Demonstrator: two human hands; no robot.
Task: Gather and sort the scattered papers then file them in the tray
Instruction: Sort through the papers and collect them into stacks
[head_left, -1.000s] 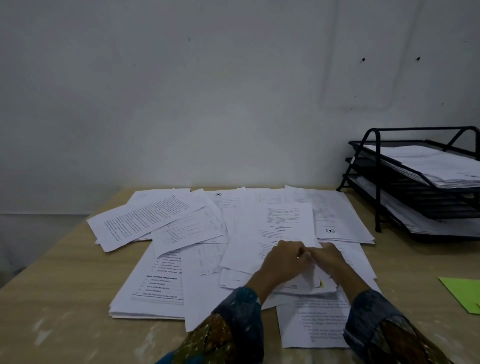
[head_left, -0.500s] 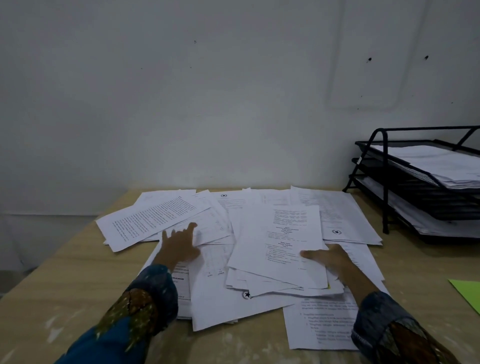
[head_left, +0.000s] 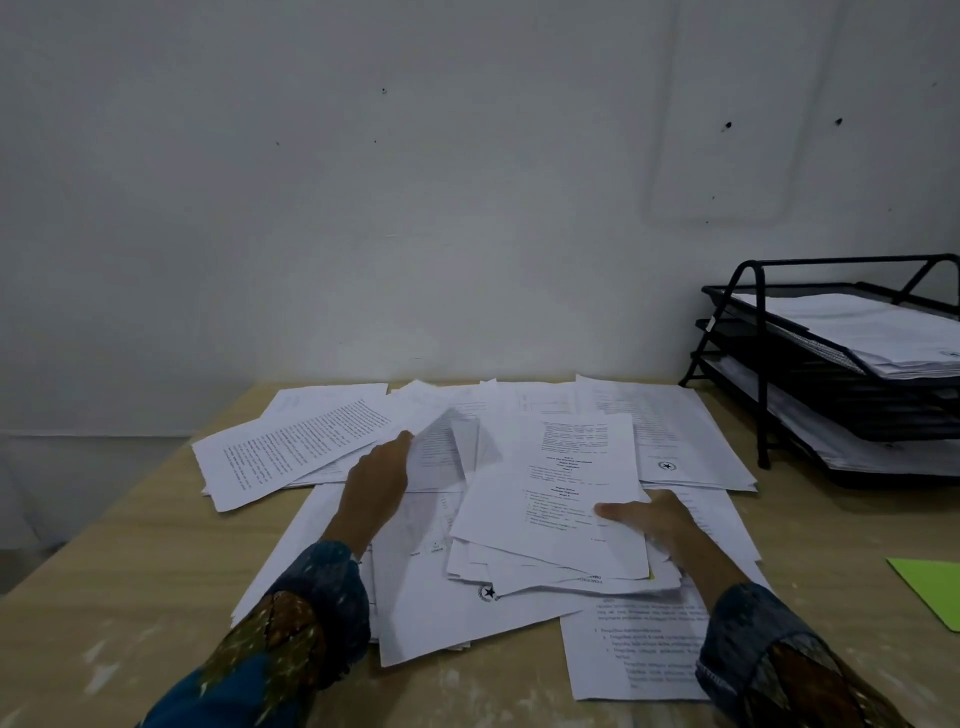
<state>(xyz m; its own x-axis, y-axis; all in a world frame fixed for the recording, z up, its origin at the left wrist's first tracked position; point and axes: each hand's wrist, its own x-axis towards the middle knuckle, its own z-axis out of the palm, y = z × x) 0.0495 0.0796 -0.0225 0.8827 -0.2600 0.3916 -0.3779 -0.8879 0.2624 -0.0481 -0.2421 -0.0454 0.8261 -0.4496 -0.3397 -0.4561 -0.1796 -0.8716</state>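
Across the middle of the wooden tabletop (head_left: 130, 597) the scattered papers (head_left: 675, 431) lie fanned and overlapping, from the near edge back to the white wall (head_left: 415, 208). The left hand (head_left: 376, 478) reaches into the left part of the spread and grips the edge of a curled sheet (head_left: 441, 447), which stands up off the pile. I judge it is being peeled free so it can join the others. The right hand (head_left: 654, 519) pinches a small stack (head_left: 550, 519) near the centre, thumb flat on the top page and the other fingers hidden beneath. That hold looks meant to keep the gathered pages together while the other hand feeds in more.

At the far right stands the black three-tier wire tray (head_left: 761, 364), well apart from both hands. Its top and bottom tiers hold paper, and the middle one looks bare. A green sheet (head_left: 930, 587) lies alone at the right edge, near the person.

Every page carries dense black print, but it is too small and soft to read. The only clear marks are a round star seal (head_left: 488, 592) on a corner poking out below the stack and another on a far-right page.
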